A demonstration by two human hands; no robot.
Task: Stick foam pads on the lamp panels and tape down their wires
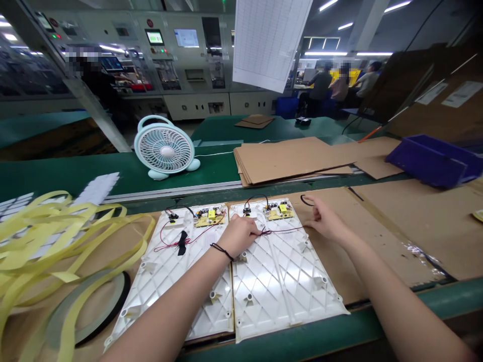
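Observation:
Two white plastic panels lie side by side, the left panel (169, 286) and the right panel (271, 286). Each carries a yellow circuit board at its top, the left board (209, 217) and the right board (279, 212). My left hand (241, 234) is closed on a dark red wire (287, 230) over the right panel, beside a small bundle of that wire. The wire runs to my right hand (322, 218), whose fingertips pinch its far end beyond the panel's right edge. A black tape piece (182, 243) holds red wire on the left panel.
Yellow strips (64, 276) and a tape roll (94, 306) lie at the left. Behind the panels stand a light blue fan (165, 151) and stacked cardboard (287, 158). A blue bin (433, 161) is at the right. Several people are in the background.

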